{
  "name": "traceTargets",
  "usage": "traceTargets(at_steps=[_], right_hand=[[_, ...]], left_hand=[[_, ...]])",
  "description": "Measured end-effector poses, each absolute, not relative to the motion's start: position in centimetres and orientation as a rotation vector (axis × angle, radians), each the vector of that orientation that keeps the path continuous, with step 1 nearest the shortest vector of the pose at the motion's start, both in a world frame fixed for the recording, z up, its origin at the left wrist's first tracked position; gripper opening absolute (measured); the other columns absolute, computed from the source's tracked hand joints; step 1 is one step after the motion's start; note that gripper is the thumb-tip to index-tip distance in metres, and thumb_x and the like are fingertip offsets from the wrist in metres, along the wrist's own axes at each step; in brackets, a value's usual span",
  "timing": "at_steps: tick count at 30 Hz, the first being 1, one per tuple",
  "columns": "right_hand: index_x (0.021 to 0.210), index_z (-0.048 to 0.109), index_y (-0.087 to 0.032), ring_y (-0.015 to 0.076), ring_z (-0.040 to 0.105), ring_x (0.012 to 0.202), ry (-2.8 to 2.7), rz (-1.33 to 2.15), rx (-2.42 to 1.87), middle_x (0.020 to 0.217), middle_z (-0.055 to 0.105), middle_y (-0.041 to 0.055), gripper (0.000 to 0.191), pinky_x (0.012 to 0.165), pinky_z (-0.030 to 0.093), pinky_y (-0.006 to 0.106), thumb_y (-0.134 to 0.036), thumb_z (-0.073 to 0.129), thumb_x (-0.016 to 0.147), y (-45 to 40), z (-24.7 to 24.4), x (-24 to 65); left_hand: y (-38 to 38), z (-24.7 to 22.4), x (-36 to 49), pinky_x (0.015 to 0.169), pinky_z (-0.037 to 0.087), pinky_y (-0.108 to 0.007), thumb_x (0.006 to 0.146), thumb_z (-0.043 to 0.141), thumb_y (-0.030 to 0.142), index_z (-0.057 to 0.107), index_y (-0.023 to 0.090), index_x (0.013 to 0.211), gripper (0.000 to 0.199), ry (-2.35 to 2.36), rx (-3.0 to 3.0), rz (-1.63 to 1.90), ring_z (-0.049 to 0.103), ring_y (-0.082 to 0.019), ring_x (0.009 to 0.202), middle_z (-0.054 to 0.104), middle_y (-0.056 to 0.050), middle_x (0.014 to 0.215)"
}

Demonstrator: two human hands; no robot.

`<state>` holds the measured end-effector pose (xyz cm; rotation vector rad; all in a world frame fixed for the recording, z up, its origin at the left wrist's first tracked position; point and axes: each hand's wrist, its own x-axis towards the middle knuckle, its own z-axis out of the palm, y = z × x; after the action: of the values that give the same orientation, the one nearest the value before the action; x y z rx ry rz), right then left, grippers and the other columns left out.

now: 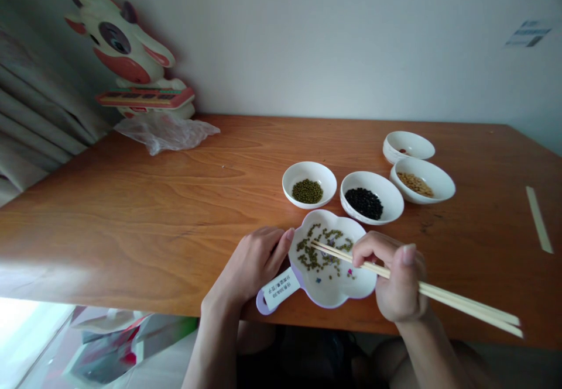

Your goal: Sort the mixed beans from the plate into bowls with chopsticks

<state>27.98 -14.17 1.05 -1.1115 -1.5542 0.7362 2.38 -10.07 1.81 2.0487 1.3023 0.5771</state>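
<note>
My right hand (397, 272) grips a pair of wooden chopsticks (468, 306), whose tips rest among scattered green mung beans in a white flower-shaped dish (364, 286). The dish has a purple rim and a short labelled handle (278, 288). At its left edge, my left hand (254, 263) steadies it with thumb and curled fingers; the fingers' undersides are hidden. Small coloured specks also show among the beans. Just beyond the dish are a white bowl of mung beans (307, 192) and a white bowl of black beans (363, 203).
To the right rear stand a bowl of pale tan beans or nuts (415, 184) and a bowl with a few brown pieces (406, 149). A cow-shaped toy keyboard (144, 96) and a crumpled plastic bag (169, 134) sit back left. A pale strip (539, 219) lies far right.
</note>
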Motion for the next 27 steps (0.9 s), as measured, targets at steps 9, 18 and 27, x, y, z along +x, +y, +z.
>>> traceTargets(at_steps=[9,18,27], right_hand=[[0.059,0.069,-0.024,0.0252,0.062,0.063,-1.200,0.592,-1.096,0.059,0.064,0.0080,0.087,0.062,0.044,0.040,-0.079,0.018,0.103,-12.4,3.4,27.2],[0.063,0.064,-0.024,0.0232,0.059,0.060,-1.069,0.509,-1.159,0.060,0.060,0.0058,0.085,0.062,0.043,0.038,-0.076,0.010,0.103,-9.7,4.1,25.4],[0.056,0.072,-0.028,0.0316,0.069,0.088,-1.182,0.263,-1.122,0.061,0.067,0.0083,0.087,0.099,0.047,0.052,-0.076,0.017,0.104,-12.9,3.0,29.6]], left_hand=[[-10.0,1.9,2.4,0.077,0.044,-0.030,0.116,0.036,0.045,0.059,0.022,0.081,0.049,1.312,2.049,0.574,0.064,-0.019,0.079,0.073,-0.004,0.085],[-10.1,1.9,2.4,0.078,0.045,-0.032,0.116,0.034,0.046,0.062,0.022,0.082,0.050,1.320,2.051,0.572,0.065,-0.020,0.079,0.075,-0.005,0.086],[-10.2,1.7,2.2,0.077,0.041,-0.032,0.117,0.034,0.048,0.059,0.022,0.081,0.051,1.316,2.043,0.550,0.063,-0.020,0.079,0.072,-0.004,0.085]])
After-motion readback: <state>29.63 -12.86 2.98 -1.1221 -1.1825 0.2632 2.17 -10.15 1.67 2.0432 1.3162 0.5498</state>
